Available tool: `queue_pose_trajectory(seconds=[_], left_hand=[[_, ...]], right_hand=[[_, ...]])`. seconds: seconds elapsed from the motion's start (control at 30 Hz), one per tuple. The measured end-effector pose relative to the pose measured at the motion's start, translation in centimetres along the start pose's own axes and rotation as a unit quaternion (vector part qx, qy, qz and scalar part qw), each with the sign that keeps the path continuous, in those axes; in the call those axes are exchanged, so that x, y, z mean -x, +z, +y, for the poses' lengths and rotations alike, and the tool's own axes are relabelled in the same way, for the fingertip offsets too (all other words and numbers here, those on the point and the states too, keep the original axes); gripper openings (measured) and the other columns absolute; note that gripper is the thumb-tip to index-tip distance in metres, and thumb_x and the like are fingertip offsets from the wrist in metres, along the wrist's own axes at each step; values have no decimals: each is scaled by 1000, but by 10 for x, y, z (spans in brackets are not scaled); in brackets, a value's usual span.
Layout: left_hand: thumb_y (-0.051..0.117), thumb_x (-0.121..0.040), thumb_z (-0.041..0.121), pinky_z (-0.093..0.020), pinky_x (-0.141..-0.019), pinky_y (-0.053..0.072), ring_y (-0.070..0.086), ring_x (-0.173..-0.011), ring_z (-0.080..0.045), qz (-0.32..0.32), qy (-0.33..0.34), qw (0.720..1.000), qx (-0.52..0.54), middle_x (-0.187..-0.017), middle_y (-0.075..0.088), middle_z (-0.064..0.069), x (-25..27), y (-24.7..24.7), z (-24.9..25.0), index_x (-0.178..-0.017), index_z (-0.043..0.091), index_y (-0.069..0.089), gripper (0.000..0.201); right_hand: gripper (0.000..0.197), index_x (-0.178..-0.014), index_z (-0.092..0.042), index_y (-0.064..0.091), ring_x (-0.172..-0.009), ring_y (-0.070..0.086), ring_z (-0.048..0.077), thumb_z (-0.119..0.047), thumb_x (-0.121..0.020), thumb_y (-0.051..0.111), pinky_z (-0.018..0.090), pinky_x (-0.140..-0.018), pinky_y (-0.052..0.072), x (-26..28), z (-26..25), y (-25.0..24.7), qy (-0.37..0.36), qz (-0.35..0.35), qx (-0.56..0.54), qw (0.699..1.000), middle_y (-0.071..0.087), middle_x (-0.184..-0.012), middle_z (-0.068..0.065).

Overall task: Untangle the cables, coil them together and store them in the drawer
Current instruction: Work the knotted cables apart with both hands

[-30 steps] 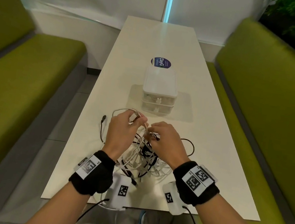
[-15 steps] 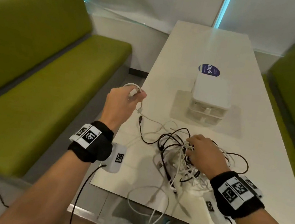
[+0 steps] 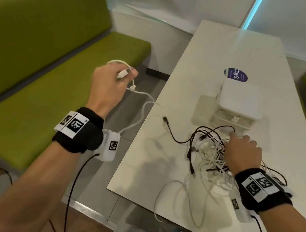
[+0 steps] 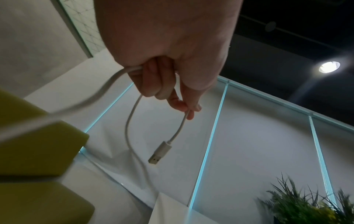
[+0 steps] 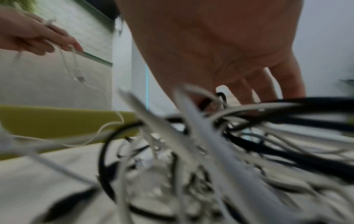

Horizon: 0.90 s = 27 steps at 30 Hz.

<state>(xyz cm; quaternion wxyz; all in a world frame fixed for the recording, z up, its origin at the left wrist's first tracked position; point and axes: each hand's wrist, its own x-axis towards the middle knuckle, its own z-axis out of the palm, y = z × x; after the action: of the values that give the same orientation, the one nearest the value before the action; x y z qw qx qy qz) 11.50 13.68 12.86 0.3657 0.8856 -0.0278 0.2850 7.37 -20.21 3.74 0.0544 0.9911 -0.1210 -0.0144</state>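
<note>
Off the counter's (image 3: 140, 173) left edge our left hand (image 3: 109, 88) curls its fingers (image 4: 153, 81) round one white cable (image 4: 130, 124) to draw it free, while our right hand (image 3: 243, 154), fingers loosely spread and gripping nothing, presses the cable tangle (image 3: 209, 155) down before the closed drawer (image 3: 232, 119).

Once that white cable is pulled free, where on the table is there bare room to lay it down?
Bare table lies left of the tangle, between the left edge and the black plug, and beyond the drawer box past the sticker. It is crowded under the right hand and at the near edge, where white loops overhang.
</note>
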Motion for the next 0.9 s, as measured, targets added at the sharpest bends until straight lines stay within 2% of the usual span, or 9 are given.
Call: queue_pose_trajectory(seconds=[0.1, 0.17, 0.27, 0.33, 0.4, 0.5, 0.67, 0.8, 0.9], left_hand=[[66, -91, 26, -5, -69, 41, 61, -83, -1, -42, 24, 999, 14, -93, 71, 12, 7, 11, 7, -93, 19, 78, 13], [65, -91, 21, -12, -65, 45, 62, -80, -3, -100, 36, 994, 2, -92, 73, 11, 19, 26, 7, -89, 21, 78, 13], [60, -93, 33, -27, -54, 41, 61, -71, -17, -190, 1, 978, -84, -75, 67, 6, 32, 41, -10, -69, 26, 67, 27], [53, -96, 41, -32, -56, 39, 60, -73, -26, -251, -52, 952, -169, -71, 61, 1, 36, 43, -28, -65, 31, 59, 33], [46, -98, 47, -38, -68, 51, 62, -80, -32, -291, -101, 934, -181, -78, 66, -6, 39, 43, -42, -74, 29, 65, 35], [40, -99, 50, -43, -80, 53, 63, -81, -32, -285, -134, 941, -127, -80, 68, -10, 43, 44, -50, -77, 21, 70, 47], [33, -102, 50, -32, -67, 40, 61, -73, -22, -254, -138, 956, -44, -70, 64, -2, 44, 52, -38, -77, 19, 72, 55], [31, -101, 54, -27, -65, 42, 61, -69, -13, -307, -141, 941, -19, -71, 68, 0, 55, 61, -36, -79, 20, 71, 57], [28, -100, 57, -27, -68, 44, 62, -73, -13, -334, -141, 932, -15, -76, 71, 1, 62, 70, -34, -84, 21, 71, 58]], right_hand=[[40, -121, -10, 56, -104, 47, 37, -2, -82, 51, 47, -85, 44, 9, -34, -23, -62, 77, -26, 995, 49, -115, 20], [41, -123, -10, 60, -102, 47, 35, -3, -83, 51, 46, -85, 44, 16, -63, -38, -157, 100, -90, 978, 53, -109, 16], [34, -122, -15, 64, -105, 50, 32, -16, -92, 49, 44, -86, 47, 22, -102, -43, -249, 36, -163, 954, 57, -110, 12], [31, -121, -17, 65, -109, 52, 30, -20, -95, 48, 41, -89, 47, 21, -114, -35, -253, -27, -174, 951, 57, -114, 11], [32, -122, -15, 64, -111, 53, 30, -20, -95, 47, 40, -91, 47, 15, -117, -21, -235, -70, -160, 956, 56, -116, 10], [33, -124, -11, 60, -113, 53, 30, -18, -96, 46, 38, -91, 45, 6, -113, 0, -215, -98, -140, 962, 55, -120, 12], [27, -120, -5, 54, -111, 52, 30, -19, -97, 47, 35, -88, 41, -4, -108, 20, -203, -105, -136, 964, 54, -120, 13], [23, -113, -13, 57, -109, 52, 28, -28, -97, 51, 40, -90, 39, 0, -106, 25, -218, -78, -69, 970, 56, -114, 7], [12, -99, -16, 59, -99, 59, 27, -16, -95, 47, 42, -89, 32, 1, -104, 23, -225, -75, -59, 970, 64, -99, 3]])
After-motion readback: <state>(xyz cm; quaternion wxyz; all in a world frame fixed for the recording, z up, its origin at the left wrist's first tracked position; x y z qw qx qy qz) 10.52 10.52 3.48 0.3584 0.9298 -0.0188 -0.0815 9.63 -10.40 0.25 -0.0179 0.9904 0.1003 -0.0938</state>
